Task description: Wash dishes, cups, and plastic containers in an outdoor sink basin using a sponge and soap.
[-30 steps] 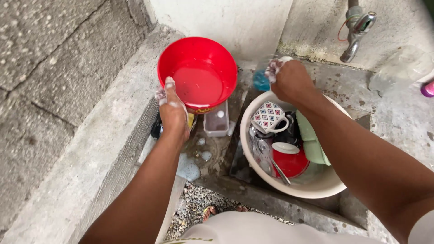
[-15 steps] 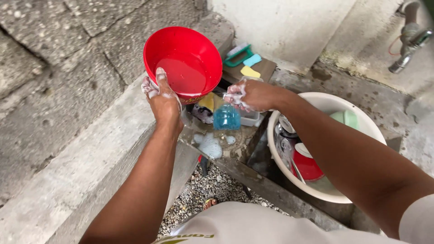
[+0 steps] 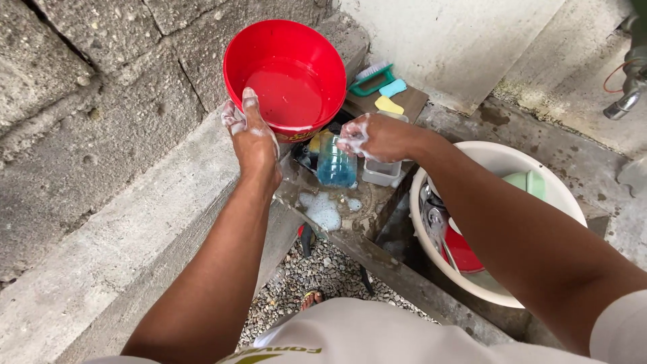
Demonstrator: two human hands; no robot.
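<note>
Two soapy hands over wet concrete ledge (image 3: 323,222); block wall (image 3: 81,101) beside.

Soft, even daylight filled the scene, with no hard shadows. A faint sheen lay on the wet inside of the red bowl (image 3: 286,71). Around it focus held sharp; far to its right, the tap (image 3: 627,101) looked slightly smeared and bent.

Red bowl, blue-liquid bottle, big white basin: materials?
Red bowl, held at the rim by the soapy left hand: likely plastic, glossy; even colour, thin rim, wet sheen. Bottle under the right hand: clear plastic by the look; the blue liquid shows through. White basin: probably plastic, smooth, slightly dull, with a thin rolled rim.
</note>
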